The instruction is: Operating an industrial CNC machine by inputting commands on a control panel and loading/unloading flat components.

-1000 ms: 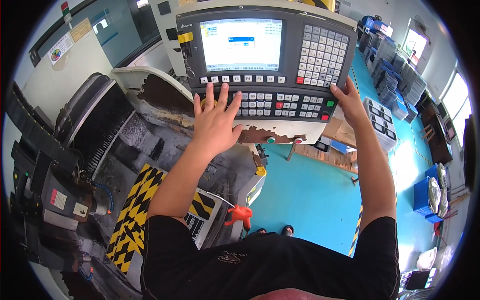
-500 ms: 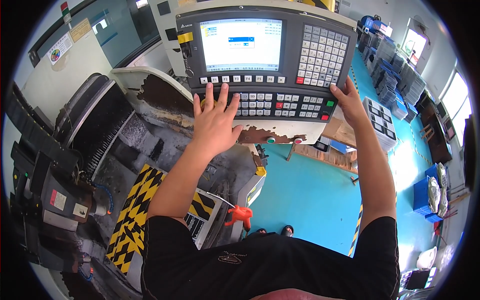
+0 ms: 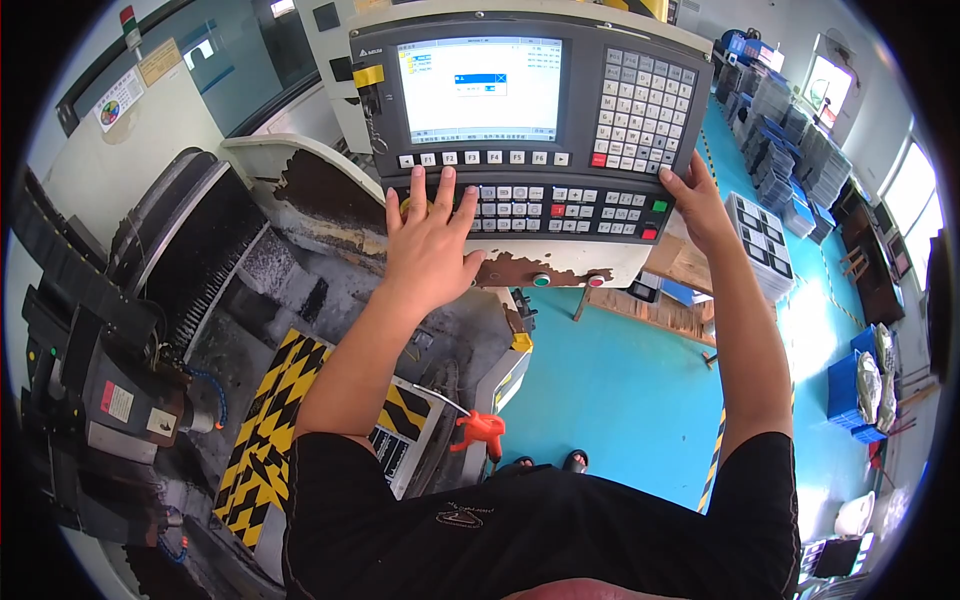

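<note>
Head view: left grip [image 3: 426, 250], fingers spread apart, over lower left of control panel [image 3: 578, 110]; right grip [image 3: 702, 208], thumb at lower right corner of keypad [image 3: 645, 112], clamped or not, cannot tell; panel just ahead of both, lengthwise left to right

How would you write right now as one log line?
left hand: spread over lower left of control panel | right hand: at panel's right edge | screen: lit, small dialog box showing
</note>
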A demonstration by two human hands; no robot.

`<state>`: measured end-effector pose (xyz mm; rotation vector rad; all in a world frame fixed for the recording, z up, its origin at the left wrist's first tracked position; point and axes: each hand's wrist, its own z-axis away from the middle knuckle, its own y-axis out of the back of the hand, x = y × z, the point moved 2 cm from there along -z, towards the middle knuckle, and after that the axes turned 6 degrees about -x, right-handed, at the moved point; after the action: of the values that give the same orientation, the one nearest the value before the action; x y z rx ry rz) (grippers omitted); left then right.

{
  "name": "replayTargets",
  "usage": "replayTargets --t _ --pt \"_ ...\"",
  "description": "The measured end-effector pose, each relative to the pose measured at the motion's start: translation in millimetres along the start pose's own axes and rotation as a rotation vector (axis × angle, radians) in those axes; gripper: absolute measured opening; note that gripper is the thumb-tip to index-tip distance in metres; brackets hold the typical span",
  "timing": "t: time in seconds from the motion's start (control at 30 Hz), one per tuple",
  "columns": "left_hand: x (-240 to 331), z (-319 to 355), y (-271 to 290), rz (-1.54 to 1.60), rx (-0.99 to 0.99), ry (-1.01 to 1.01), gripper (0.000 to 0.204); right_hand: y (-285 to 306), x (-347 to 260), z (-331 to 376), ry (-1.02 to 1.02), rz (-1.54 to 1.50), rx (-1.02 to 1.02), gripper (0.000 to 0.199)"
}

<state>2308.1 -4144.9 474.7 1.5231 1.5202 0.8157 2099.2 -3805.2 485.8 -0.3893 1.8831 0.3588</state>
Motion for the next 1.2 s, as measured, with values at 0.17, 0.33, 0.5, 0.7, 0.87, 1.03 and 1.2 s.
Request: replayTargets --t 0.17,0.33,0.5,0.7,0.87,1.03,1.2 --pt "0.5 0.1 1.2 -0.009 -0.011 0.002 0.075 1.0 1.2 -0.3 0.004 0.003 -0.002 0.071" --pt "0.8 -0.8 0.9 -0.012 -0.013 0.003 0.077 3.2 2.7 -1.2 0.008 0.006 -0.004 0.071" --pt "0.3 -0.8 0.3 -0.016 -0.010 0.001 0.077 1.9 2.2 -1.0 -0.002 -0.005 -0.001 0.070" --pt "0.1 -0.4 0.6 -0.018 -0.013 0.001 0.077 0.2 0.0 0.5 -0.011 -0.012 -0.003 0.070" --pt "0.3 -0.3 1.3 -0.020 -0.020 0.004 0.077 -0.6 -0.2 1.0 -0.003 -0.010 0.001 0.070" --pt "0.6 -0.4 1.5 -0.023 -0.038 0.012 0.078 -0.7 -0.8 1.1 -0.004 -0.008 0.001 0.070" --pt "0.7 -0.5 0.5 -0.022 -0.028 0.010 0.078 -0.5 -0.8 0.8 0.000 -0.016 0.000 0.069"
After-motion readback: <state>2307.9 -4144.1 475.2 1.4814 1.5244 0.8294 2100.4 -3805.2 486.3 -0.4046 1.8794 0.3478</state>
